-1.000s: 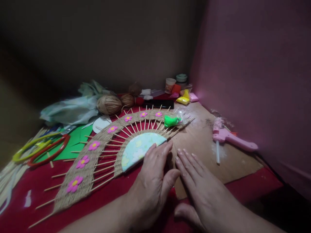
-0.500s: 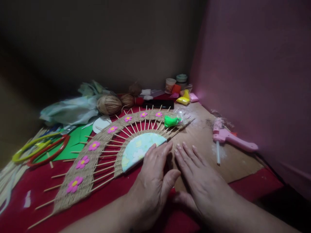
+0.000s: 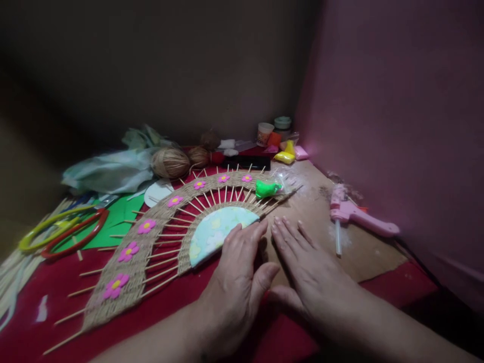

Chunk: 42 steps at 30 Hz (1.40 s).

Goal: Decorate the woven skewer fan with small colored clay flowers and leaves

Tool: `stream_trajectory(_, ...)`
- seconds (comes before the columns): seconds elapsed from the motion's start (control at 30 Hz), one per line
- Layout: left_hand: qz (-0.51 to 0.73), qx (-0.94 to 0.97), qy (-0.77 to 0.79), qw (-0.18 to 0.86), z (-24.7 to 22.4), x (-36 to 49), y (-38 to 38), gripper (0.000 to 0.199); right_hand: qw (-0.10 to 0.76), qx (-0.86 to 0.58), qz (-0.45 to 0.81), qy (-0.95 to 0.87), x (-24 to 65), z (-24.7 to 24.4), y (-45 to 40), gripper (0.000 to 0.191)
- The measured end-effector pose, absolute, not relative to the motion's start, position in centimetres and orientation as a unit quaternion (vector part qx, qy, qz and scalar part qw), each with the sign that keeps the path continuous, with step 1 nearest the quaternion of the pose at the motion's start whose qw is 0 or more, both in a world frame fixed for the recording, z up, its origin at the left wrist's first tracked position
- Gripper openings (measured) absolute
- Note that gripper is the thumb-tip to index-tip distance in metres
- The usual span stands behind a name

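Observation:
A woven half-round fan (image 3: 162, 212) with thin sticks and pink flowers lies on the red cloth (image 3: 159, 327). Its middle is a light blue patterned half-disc (image 3: 212, 234). My left hand (image 3: 240, 277) is beside the half-disc's lower right end, fingers slightly bent, thumb apart, no object visible in it. To its right, my right hand (image 3: 306, 267) rests palm down over the brown board (image 3: 378, 257) with fingers stretched out. What lies beneath the palms is hidden. A bag of bright green clay (image 3: 267, 189) sits on the fan's right end.
A pink glue gun (image 3: 351, 214) lies on the board at right. Twine balls (image 3: 171, 162), a cloth bundle (image 3: 108, 171), a paper cup (image 3: 264, 133) and yellow clay (image 3: 285, 157) stand behind. Red-handled scissors (image 3: 75, 234) lie on green sheets (image 3: 123, 222) at left.
My right hand has shifted very slightly up and left, its fingertips a little higher. My left hand looks nearly still.

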<state>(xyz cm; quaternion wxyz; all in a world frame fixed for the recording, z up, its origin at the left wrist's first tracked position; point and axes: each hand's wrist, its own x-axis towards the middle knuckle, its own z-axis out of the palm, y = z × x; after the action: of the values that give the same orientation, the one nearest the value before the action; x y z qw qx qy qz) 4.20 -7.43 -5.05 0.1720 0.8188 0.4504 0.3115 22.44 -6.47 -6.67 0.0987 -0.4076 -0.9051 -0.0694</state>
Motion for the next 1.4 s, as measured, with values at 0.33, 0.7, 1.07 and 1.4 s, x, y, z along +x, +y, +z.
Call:
stream_trajectory(0.33,0.306,0.820,0.451,0.176,-5.1,4.1,-7.7,0.046,0.178,-0.424,-0.103,-0.882,24.6,-6.7,-7.7,0.090)
stream_trajectory(0.7,0.308,0.821,0.450,0.168,-5.2,4.2,-7.6,0.046,0.164,-0.356,-0.104,-0.914,21.7,-7.2,-9.1,0.111)
stream_trajectory(1.07,0.302,0.825,0.446,0.172,-5.1,4.2,-7.6,0.047,0.135,-0.406,-0.104,-0.898,22.4,-7.1,-6.6,0.083)
stream_trajectory(1.4,0.316,0.820,0.443,0.179,-5.3,4.3,-7.3,0.046,0.109,-0.380,-0.077,-0.915,23.0,-7.0,-7.9,0.091)
